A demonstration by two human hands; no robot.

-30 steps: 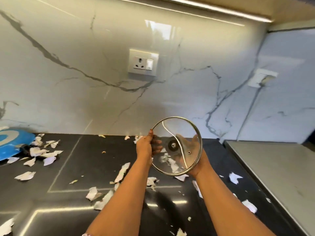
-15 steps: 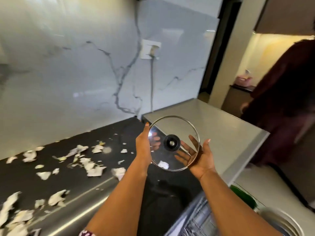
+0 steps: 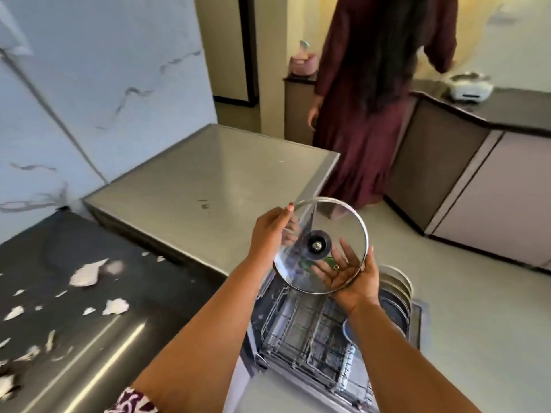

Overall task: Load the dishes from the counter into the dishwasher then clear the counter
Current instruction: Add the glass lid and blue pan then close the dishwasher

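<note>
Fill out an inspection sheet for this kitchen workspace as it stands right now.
Surface: dark counter at left, with a raised steel top behind it.
Job's things: glass lid held in the air above the open dishwasher rack; plates stand in the rack's right side.
Clutter: torn white paper scraps scattered over the dark counter.
Hands: left hand grips the lid's left rim; right hand supports it from below, fingers visible through the glass.
Cables: nothing seen.
Surroundings: marbled wall at left; a second person in a maroon dress stands at a far counter bearing a white appliance.
</note>
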